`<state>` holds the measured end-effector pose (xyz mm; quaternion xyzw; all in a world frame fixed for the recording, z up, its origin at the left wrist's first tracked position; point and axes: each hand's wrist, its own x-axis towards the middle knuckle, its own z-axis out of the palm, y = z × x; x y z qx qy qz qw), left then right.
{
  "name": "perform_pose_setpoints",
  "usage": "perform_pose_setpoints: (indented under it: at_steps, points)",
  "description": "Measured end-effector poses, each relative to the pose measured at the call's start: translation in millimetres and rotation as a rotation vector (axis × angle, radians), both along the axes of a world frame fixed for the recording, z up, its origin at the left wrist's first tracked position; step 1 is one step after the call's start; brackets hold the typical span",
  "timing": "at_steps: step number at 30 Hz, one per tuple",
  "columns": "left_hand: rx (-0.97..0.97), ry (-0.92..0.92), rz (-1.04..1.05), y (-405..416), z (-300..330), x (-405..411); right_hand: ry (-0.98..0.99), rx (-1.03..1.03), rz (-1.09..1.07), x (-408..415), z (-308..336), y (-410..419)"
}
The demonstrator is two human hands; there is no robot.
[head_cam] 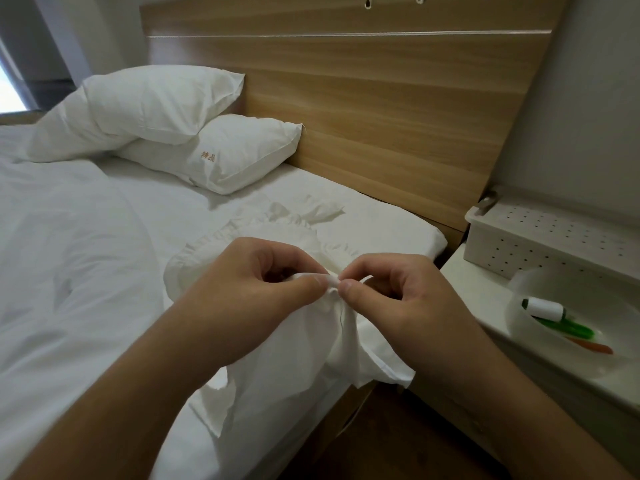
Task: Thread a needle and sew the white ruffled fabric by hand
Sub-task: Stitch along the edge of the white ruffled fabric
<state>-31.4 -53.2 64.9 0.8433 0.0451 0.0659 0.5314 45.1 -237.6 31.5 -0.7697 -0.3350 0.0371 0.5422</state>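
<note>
The white ruffled fabric (294, 355) hangs from both hands over the bed's edge, its ruffled rim spreading behind on the sheet. My left hand (256, 292) pinches a fold of it between thumb and curled fingers. My right hand (398, 296) pinches the same fold right beside it, thumb tip almost touching the left thumb. I cannot make out a needle or thread at the fingertips. A white thread spool (545, 308) lies in a translucent bowl (519, 289) on the nightstand to the right.
The bowl also holds green sticks (571, 329) and an orange one (595, 347). A white dotted box (540, 240) stands behind it. Two white pillows (166, 109) lean on the wooden headboard (381, 98). Crumpled tissue (311, 211) lies on the bed sheet (69, 271).
</note>
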Motion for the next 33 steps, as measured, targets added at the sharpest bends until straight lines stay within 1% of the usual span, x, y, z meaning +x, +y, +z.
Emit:
perform_pose_setpoints:
  at_steps: [4,11,20,27,33]
  points:
    - [0.054,-0.026,0.012,0.1,-1.0,-0.2,-0.026,-0.013,-0.029,1.2,-4.8,-0.6]
    - [0.197,-0.061,0.051,1.8,-2.7,-0.1,-0.014,0.000,-0.086,-1.1,-6.5,1.4]
    - [0.310,-0.111,0.020,1.3,-6.0,1.8,-0.076,-0.032,-0.126,-2.2,-9.8,2.8]
    - [0.318,-0.135,-0.013,1.9,-7.8,2.1,-0.092,-0.063,-0.115,-2.8,-7.7,4.2]
    - [0.282,-0.137,-0.030,1.6,-8.3,2.5,-0.079,-0.068,-0.100,-3.0,-7.8,3.6]
